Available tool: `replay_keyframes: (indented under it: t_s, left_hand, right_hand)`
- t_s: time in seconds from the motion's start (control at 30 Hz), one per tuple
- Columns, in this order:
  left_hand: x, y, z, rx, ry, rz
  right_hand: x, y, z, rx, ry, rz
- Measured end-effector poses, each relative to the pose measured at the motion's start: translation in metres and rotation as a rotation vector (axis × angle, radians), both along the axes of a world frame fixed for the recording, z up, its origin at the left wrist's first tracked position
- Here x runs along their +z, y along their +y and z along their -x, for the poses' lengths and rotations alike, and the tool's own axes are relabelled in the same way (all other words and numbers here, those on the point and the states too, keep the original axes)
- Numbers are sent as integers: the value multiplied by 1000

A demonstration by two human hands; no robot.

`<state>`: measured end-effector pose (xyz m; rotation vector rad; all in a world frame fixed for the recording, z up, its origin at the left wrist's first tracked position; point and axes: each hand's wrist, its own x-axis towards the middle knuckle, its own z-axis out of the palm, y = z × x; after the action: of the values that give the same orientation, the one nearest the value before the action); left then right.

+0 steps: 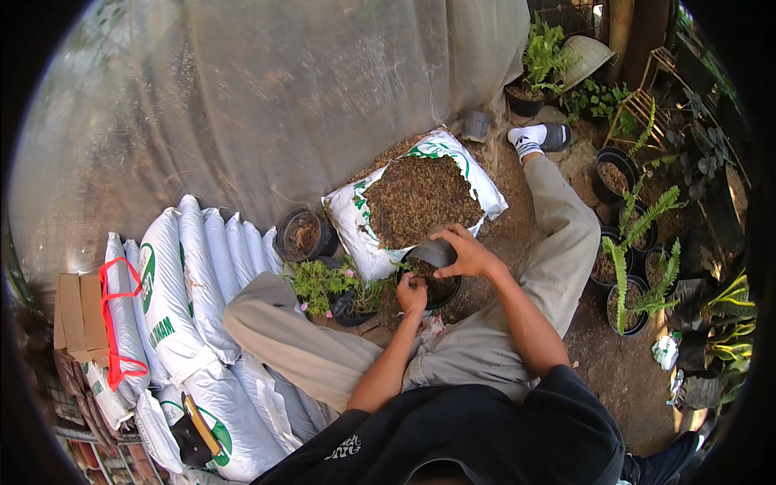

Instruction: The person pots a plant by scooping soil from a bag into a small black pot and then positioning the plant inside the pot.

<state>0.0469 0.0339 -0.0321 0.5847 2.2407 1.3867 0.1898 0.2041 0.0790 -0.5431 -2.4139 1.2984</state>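
My right hand (464, 251) grips a dark, curved plastic scoop or cut pot piece (435, 251), tilted over a black plastic pot (445, 294) between my legs. My left hand (412, 294) is at the near left rim of that pot, its fingers bent at a small sprig; whether they pinch it is hard to see. Part of the pot's inside is hidden by the hands. Just beyond lies a torn-open white plastic sack (367, 257), filled with brown potting mix (424, 197). A pink-flowered plant (330, 288) stands left of the pot.
Full white sacks (163, 291) are stacked at the left, beside a cardboard box (79, 309). A black pot (306, 235) stands near the open sack. Potted ferns (630, 303) line the right side. A translucent plastic sheet (273, 109) hangs in front. A person's dark shoe (685, 448) shows at lower right.
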Motion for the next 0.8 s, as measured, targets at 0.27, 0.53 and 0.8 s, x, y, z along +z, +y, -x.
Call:
replay_keyframes:
  t_s: [0.27,0.53,0.8]
  left_hand:
    - [-7,-4,7,-53,-18,-4]
    - [-2,-6,7,-96,-55,-25]
    - [5,-15,11,-174,-156,-35]
  right_hand:
    - [0,-1,2,9,-14,2]
    - [3,0,1,12,-41,20]
    - [0,0,1,6,-22,7]
